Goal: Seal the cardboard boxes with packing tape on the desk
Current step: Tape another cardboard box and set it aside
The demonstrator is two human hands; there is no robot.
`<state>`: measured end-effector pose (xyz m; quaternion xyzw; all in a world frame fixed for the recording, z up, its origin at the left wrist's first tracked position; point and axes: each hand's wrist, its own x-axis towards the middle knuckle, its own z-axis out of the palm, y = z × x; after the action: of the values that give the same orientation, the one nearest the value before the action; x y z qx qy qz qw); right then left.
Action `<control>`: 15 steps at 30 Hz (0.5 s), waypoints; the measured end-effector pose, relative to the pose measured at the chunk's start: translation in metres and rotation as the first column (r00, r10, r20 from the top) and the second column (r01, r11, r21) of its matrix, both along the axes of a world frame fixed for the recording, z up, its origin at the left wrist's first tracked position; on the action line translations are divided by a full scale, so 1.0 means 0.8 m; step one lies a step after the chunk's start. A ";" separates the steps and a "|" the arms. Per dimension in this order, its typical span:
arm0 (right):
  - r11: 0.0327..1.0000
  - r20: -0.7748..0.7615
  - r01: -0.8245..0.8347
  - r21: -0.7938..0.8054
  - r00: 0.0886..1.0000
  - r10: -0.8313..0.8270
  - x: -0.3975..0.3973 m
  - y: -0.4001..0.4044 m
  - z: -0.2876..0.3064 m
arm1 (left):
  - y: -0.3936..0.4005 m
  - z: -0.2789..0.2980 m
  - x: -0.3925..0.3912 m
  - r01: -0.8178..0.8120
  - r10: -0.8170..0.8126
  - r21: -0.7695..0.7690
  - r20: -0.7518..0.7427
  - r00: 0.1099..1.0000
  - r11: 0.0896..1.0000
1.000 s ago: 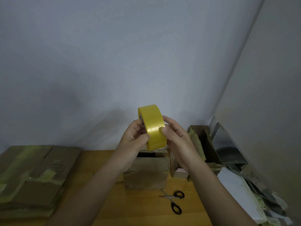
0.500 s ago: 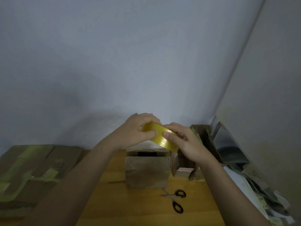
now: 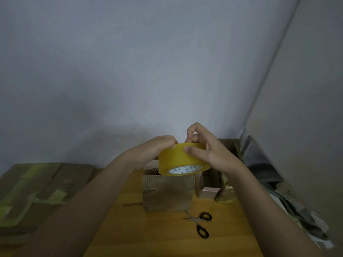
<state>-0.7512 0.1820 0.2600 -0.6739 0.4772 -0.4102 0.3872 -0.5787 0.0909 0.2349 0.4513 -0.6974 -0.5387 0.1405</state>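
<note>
Head-worn view, forward and down

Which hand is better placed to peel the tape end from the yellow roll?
The right hand, probably: its fingertips pinch at the top edge of the yellow tape roll, while the left hand only grips its side.

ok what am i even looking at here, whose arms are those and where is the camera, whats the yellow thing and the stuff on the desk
The camera sits on a person's head, looking forward and down, so the two bare arms are that person's own. There is no robot. Both hands hold a yellow roll of packing tape above the wooden desk: the left hand grips its side, and the right hand pinches at its top edge, probably picking for the tape's end. Under the roll stands a small cardboard box. Scissors lie in front of it, flattened cardboard is stacked at left, and loose packaging clutter piles up at right.
</note>
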 end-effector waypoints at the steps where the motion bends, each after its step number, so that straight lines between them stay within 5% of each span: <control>1: 1.000 0.000 -0.001 -0.003 1.000 0.001 0.000 -0.001 0.000 | 0.003 0.002 0.000 -0.007 0.007 0.010 -0.006 1.000 1.000; 6: 1.000 -0.016 -0.010 -0.022 1.000 0.009 0.003 -0.002 -0.003 | 0.026 0.012 0.011 0.059 -0.031 0.109 -0.244 0.969 0.992; 15: 0.999 -0.030 -0.034 -0.034 0.999 0.033 0.004 -0.001 0.001 | 0.034 0.020 0.025 0.122 -0.063 0.165 -0.322 0.945 0.979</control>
<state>-0.7478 0.1810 0.2609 -0.6943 0.4642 -0.4019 0.3754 -0.5587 0.1179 0.2507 0.3372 -0.6340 -0.6716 0.1825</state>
